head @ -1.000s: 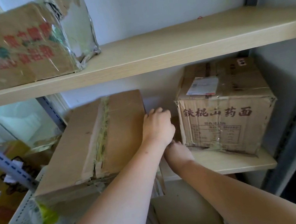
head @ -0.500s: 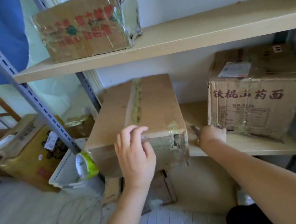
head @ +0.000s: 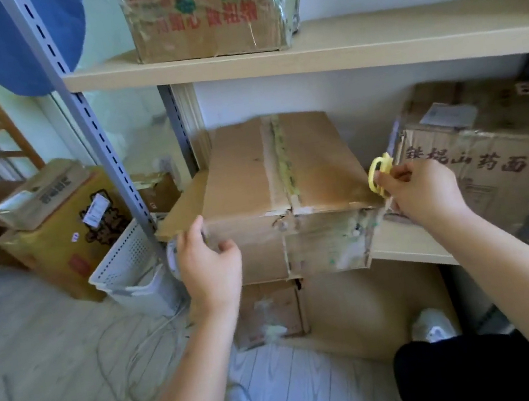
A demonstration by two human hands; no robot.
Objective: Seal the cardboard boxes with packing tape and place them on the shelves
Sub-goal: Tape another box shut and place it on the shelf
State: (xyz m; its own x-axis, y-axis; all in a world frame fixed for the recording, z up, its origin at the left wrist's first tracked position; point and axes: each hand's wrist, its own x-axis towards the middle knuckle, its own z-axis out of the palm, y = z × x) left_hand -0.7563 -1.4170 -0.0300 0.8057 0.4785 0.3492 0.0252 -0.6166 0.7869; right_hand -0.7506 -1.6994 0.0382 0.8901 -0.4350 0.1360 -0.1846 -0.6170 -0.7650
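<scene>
On the lower shelf (head: 402, 247), the middle box (head: 280, 177) sat at the left end, overhanging the front edge, with a second box (head: 492, 157) well to its right against the right end. Your left hand (head: 209, 268) held the middle box's front left corner, your right hand (head: 420, 189) its front right corner. A third box (head: 209, 11) stood on the upper shelf (head: 370, 45), near its left end.

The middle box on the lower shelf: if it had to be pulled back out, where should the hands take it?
Probably by the two front corners of the middle box, one hand from each side. Its front end overhangs the lower shelf toward the person, and both side walls are open: a gap separates it from the printed box.
</scene>
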